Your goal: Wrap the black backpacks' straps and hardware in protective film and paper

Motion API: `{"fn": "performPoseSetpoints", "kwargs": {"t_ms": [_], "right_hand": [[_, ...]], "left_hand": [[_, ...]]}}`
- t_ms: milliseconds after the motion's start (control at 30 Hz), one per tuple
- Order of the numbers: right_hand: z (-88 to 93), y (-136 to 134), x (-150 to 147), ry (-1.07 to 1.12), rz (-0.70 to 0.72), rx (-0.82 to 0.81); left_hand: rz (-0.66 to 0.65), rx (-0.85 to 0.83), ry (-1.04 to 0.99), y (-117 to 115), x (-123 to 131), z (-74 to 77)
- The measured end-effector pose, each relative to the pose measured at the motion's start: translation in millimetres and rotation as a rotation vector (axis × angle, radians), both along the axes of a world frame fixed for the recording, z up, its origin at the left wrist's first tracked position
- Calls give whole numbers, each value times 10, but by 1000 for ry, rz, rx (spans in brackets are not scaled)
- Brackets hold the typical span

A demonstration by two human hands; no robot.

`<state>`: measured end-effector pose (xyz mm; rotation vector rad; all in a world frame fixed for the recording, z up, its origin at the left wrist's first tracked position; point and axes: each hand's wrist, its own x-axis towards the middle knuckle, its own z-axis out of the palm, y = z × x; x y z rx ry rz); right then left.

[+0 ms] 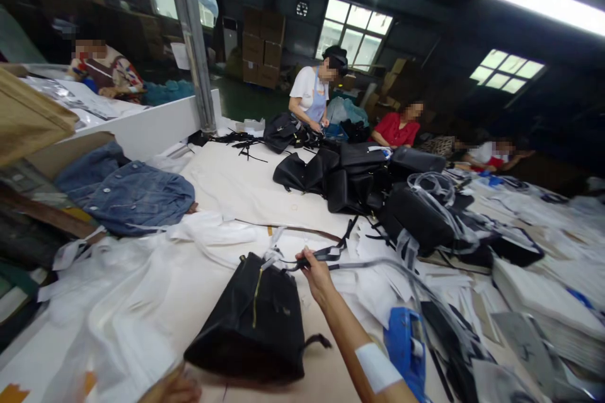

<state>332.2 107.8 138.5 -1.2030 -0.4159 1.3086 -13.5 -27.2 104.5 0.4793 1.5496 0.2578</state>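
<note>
A black bag (253, 321) with a gold zip lies on the cream table in front of me. My right hand (316, 274) reaches out past the bag's top right corner, fingers closed on a black strap (326, 255) wrapped in clear plastic. My forearm wears a white patch near the elbow. Only the knuckles of my left hand (177, 389) show at the bottom edge, beside the bag's near corner; its fingers are hidden.
A heap of black bags (359, 179) in clear wrapping fills the table's middle and right. White fabric (123, 302) lies left, a denim jacket (137, 195) beyond it. A blue tool (406, 343) sits by my arm. Paper stacks (543, 296) lie at right. Other people work at the far end.
</note>
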Motion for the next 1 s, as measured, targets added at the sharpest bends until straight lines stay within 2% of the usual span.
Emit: {"fn": "performPoseSetpoints", "kwargs": {"t_ms": [67, 133, 200, 300, 333, 400, 533, 633, 733, 800, 833, 900, 967, 1000], "right_hand": [[73, 39, 2, -113, 28, 38], [230, 110, -4, -232, 65, 117], [443, 208, -24, -351, 96, 212], [815, 356, -53, -475, 99, 302], [947, 391, -52, -486, 88, 315], [1222, 427, -21, -467, 66, 336], [1813, 372, 158, -384, 22, 445], [2236, 300, 338, -381, -18, 552], [2559, 261, 470, -380, -79, 597], [2703, 232, 491, -351, -125, 605], [2757, 207, 477, -333, -144, 610], [2846, 128, 412, -307, -159, 632], [2929, 12, 323, -298, -150, 670], [2971, -57, 279, -294, -144, 693]], "left_hand": [[66, 32, -119, 128, -176, 24], [82, 117, -160, 352, -290, 70], [-3, 252, -67, 637, -303, 119], [-199, 497, 165, 1063, -139, 188], [-246, 533, 203, 1173, -54, 215], [-318, 497, 122, 1312, 120, 279], [-381, 334, -231, 1267, 376, 332], [-425, 268, -220, 1116, 520, 160], [-506, 378, -175, 1015, 691, -93], [-575, 502, -121, 1001, 785, -176], [-613, 569, -54, 1008, 817, -168], [-663, 735, 133, 1036, 862, -53], [-628, 898, 257, 1062, 933, 154], [-584, 918, 238, 1068, 998, 267]]}}
